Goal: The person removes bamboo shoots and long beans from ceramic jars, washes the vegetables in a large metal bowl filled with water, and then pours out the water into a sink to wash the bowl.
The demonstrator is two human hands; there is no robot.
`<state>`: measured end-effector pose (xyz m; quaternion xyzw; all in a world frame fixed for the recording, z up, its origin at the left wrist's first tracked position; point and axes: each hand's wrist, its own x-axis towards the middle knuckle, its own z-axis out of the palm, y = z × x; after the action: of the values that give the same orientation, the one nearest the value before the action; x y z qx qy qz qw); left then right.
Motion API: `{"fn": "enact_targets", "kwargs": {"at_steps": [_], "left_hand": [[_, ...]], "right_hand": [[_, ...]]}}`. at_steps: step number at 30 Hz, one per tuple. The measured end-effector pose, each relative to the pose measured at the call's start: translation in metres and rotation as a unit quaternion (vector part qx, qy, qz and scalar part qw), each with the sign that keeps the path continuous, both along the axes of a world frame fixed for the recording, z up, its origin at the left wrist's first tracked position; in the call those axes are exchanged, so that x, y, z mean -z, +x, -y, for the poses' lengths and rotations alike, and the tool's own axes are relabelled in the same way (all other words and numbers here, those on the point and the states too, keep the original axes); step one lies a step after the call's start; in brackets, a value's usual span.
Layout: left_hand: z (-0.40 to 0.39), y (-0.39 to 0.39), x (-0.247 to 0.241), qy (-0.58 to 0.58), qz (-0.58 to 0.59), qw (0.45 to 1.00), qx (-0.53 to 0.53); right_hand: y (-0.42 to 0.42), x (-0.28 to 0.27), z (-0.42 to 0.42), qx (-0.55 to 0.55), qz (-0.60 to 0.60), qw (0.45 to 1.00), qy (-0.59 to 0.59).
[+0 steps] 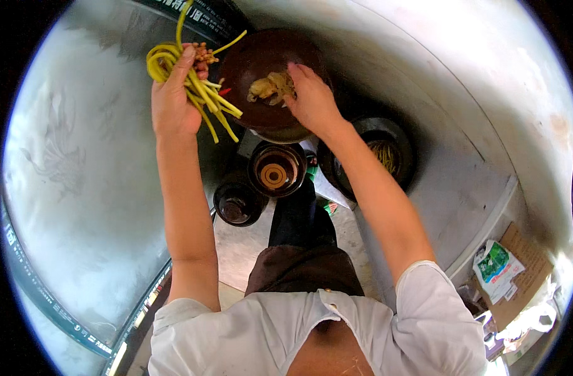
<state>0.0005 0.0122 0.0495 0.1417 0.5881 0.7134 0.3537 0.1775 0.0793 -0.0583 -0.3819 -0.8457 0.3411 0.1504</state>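
My left hand [181,87], raised at the upper left, grips a bundle of long yellow-green beans [216,101], coiled on one side with loose ends hanging on the other. A cluster of small reddish-brown pieces [204,54] pokes out by its fingers; I cannot tell what they are. My right hand [310,96] reaches over a wide dark-brown bowl-like vessel [258,51], thumb and fingers around a crumpled yellowish-brown clump of vegetable [270,88]. A small red chili [224,91] shows at the vessel's left side, beside the bean ends.
Nearer my legs stand a brown glazed jar [277,167] with a ringed round piece inside and a dark knobbed lid or jar [237,209]. Under my right forearm, a black pan [404,141] holds thin greenish strands [385,155]. Cardboard [526,277] bears a printed packet [498,270].
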Motion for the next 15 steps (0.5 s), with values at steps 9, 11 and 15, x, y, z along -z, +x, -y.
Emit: {"fn": "enact_targets", "kwargs": {"at_steps": [9, 11, 15], "left_hand": [[0.014, 0.139, 0.028, 0.004, 0.275, 0.949, 0.155], [0.018, 0.188, 0.056, -0.098, 0.270, 0.937, 0.198], [0.028, 0.257, 0.152, -0.215, 0.395, 0.861, 0.237]], "right_hand": [[0.080, 0.000, 0.107, 0.125, -0.435, 0.677, -0.580], [0.122, 0.018, 0.120, 0.261, -0.445, 0.656, -0.551], [0.203, 0.067, 0.130, 0.464, -0.425, 0.560, -0.539]]}}
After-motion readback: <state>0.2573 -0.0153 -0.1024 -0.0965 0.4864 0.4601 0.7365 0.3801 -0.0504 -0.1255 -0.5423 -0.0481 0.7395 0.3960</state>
